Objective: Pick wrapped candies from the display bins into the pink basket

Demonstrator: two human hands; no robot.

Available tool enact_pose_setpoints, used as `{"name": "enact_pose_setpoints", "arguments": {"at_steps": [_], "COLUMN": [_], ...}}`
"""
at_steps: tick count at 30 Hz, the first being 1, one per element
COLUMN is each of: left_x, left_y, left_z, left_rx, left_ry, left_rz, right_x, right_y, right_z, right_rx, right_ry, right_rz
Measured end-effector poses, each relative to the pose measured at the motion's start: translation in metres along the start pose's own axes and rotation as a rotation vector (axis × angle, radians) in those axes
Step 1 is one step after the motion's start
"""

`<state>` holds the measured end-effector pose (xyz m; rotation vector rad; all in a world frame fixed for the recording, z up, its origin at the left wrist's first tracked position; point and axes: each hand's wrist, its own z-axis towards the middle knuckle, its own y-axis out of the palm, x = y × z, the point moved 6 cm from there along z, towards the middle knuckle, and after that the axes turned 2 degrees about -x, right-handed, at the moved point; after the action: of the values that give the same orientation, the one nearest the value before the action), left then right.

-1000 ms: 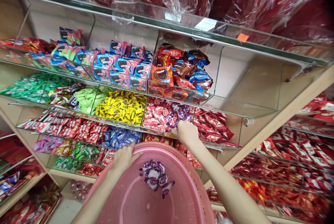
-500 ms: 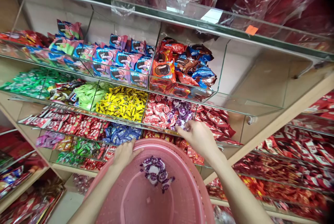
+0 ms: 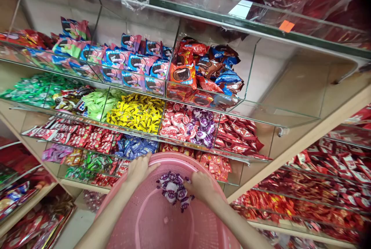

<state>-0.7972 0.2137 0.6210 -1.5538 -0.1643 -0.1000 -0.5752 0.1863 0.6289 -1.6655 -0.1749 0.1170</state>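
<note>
Hands meet at the far rim of a pink basket (image 3: 174, 218) held up before sloping glass shelves of sweets. The left hand (image 3: 139, 169) grips the rim, fingers curled over its edge. The right hand (image 3: 203, 187) is inside the basket, palm down, fingers loosely bent and touching a small heap of purple-and-white wrapped candies (image 3: 174, 191) that lies against the far wall; whether it holds any of them I cannot tell. Just above the basket, a glass bin (image 3: 188, 125) holds the same purple candies mixed with red-and-white ones. Beside it to the left sit yellow candies (image 3: 136, 113), then pale green ones (image 3: 95, 104). To its right lie red packets (image 3: 237, 135). On the shelf above, blue and pink cookie packs (image 3: 136, 67) stand next to orange and brown ones (image 3: 199, 71).
</note>
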Motion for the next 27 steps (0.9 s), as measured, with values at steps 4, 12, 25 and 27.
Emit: {"name": "enact_pose_setpoints", "arguments": {"at_steps": [4,12,25,27], "left_x": [0.000,0.000,0.001,0.000], "left_y": [0.000,0.002,0.000,0.000], "left_z": [0.000,0.001,-0.001,-0.001], "left_rx": [0.000,0.005,0.027,0.021], "left_ry": [0.006,0.010,0.015,0.009], "left_rz": [-0.010,-0.004,0.000,0.001], "right_x": [-0.004,-0.010,0.020,0.024], "right_y": [0.008,-0.001,-0.155,-0.157], "right_z": [0.003,0.002,0.009,0.020], "right_rx": [-0.048,-0.025,0.367,0.339], "right_ry": [0.013,-0.001,0.030,0.014], "right_rz": [0.015,-0.045,-0.192,-0.215]}}
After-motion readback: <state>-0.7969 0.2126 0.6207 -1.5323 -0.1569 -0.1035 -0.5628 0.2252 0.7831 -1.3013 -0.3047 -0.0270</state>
